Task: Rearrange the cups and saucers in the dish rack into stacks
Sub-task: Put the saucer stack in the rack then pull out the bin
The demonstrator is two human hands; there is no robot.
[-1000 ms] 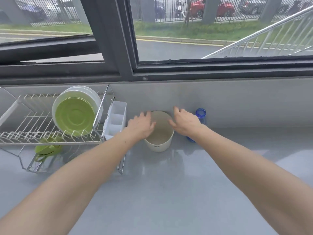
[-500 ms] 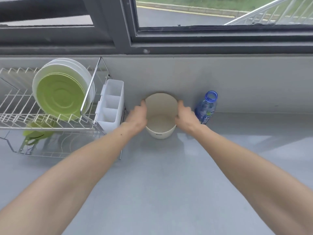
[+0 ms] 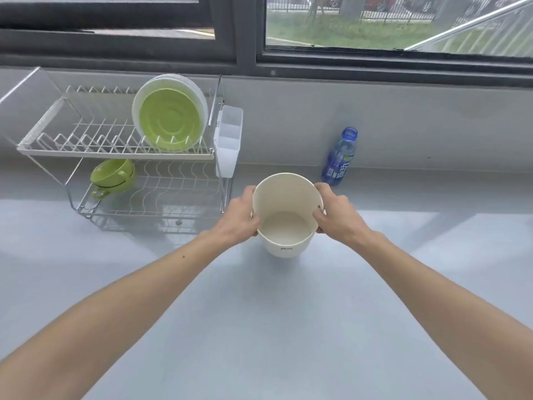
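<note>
You have both hands clasped on the cream tub (image 3: 285, 220), your left hand (image 3: 238, 219) pressed to its left wall and your right hand (image 3: 336, 216) to its right wall, fingers curled around the rim from opposite sides; whether its base rests on the grey counter (image 3: 259, 327) or hangs just above it is not clear from here. The two-sided hold makes sense for a wide, smooth, open container that one palm could not span, and it keeps the mouth level. The tub is empty, so I judge you are shifting it to free working room beside the rack, not handling anything the task names. The task's own things sit beyond and to the left of your left hand: the green saucers (image 3: 170, 122) stand on edge in the slots of the upper tier of the dish rack (image 3: 115, 153), leaning against white plates behind them, and the green cups (image 3: 114, 174) lie nested on the lower tier, further left still. The white cutlery holder (image 3: 227, 140) hangs on the rack's near end, just beyond your left hand. The blue bottle (image 3: 339, 157) stands upright beyond your right hand, close enough that a wide swing of the tub could tip it.
</note>
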